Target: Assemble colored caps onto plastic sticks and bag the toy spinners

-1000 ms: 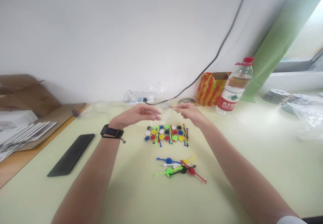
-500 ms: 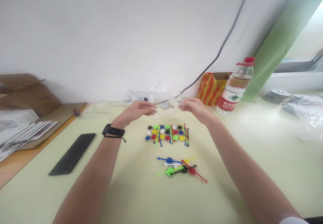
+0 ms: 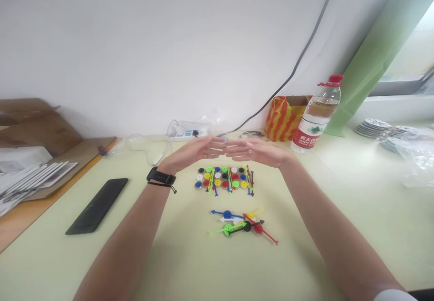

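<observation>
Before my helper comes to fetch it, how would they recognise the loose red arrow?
On the pale green table, nearer than the disc rows, lies a loose arrow cluster. The red arrow is rightmost, the only red one there.

Rows of discs and overlapping spinners before the two hands
The rows lie just before the left hand and right hand, pointers among them, the spinners nearer the body. Behind the left hand, the power strip; to its left, the flat case, farther out the cards. Right of the right hand, the bag, then the bottle, and farthest right, stacked round plates.
</observation>
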`<state>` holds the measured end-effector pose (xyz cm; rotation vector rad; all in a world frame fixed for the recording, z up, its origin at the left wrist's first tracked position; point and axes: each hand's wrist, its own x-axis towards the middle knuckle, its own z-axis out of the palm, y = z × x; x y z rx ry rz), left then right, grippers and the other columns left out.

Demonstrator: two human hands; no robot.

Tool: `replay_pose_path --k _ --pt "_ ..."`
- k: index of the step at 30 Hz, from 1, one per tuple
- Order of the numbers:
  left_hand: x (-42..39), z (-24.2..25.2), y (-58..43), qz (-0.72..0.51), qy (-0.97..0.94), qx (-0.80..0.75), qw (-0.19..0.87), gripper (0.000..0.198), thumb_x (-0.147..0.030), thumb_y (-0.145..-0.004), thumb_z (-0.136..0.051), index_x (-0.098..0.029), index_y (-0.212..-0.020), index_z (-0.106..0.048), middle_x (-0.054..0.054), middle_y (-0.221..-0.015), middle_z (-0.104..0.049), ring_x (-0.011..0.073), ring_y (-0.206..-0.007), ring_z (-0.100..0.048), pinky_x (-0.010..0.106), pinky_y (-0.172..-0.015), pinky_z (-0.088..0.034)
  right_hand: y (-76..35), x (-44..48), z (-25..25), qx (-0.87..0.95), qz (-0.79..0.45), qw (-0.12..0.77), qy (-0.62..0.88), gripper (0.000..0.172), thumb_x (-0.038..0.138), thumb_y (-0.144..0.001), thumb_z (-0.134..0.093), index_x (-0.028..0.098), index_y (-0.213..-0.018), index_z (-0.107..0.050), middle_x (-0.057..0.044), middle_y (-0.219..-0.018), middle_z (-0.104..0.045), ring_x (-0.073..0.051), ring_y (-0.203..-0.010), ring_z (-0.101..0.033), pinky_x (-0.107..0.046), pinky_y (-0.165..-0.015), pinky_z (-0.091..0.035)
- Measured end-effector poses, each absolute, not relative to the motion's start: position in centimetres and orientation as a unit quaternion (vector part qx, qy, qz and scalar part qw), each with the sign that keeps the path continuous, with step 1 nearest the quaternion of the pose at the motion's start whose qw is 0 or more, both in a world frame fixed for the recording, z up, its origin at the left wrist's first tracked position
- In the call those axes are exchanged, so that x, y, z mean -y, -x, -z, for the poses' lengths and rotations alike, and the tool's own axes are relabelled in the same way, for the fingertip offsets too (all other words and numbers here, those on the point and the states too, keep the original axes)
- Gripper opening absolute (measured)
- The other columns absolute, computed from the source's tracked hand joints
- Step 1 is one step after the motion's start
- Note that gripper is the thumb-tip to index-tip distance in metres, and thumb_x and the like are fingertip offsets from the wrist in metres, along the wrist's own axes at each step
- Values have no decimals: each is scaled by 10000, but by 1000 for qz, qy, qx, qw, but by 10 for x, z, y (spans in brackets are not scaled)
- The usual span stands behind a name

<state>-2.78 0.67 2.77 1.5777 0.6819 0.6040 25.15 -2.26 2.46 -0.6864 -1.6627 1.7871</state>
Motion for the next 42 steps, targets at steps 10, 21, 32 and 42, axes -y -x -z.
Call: replay_pose_path --k 10,21,32,42 --pt "-9 -31 26 -325 -694 -374 523 706 -750 -989 -336 -270 -1462 -546 131 -1415 -649 317 -1249 -643 454 -1045 -500 -253 29 -32 610 -692 282 264 812 837 -816 -573 386 -1490 -529 -35 -1515 -592 -316 -1374 -565 -480 -1086 -468" --pt "37 -36 -23 -285 -908 -306 -34 928 -624 -787 -770 -207 -1530 -403 179 -1512 -494 446 -1471 -324 584 -1214 -256 -230 25 -33 533 -701 290 374 757 844 -884 -426 199 -1008 -801 -144 -1150 -777 -348 -1142 -693 -434 -950 -567" --pt "16 -7 -14 -233 -908 -348 -21 826 -435 -801 -742 -164 -1502 -400 185 -1310 -596 404 -1231 -549 525 -1048 -413 -227 26 -32 539 -679 340 364 482 656 -874 -680 186 -948 -756 -135 -1027 -774 -286 -1031 -712 -385 -905 -577" --pt "-22 -10 51 -91 -864 -426 254 772 -668 -775 -738 -233 -1386 -555 108 -1141 -687 279 -973 -671 326 -778 -503 -225 54 -39 855 -374 48 358 190 372 -767 -787 221 -657 -750 -5 -676 -716 -147 -585 -576 -272 -548 -394"
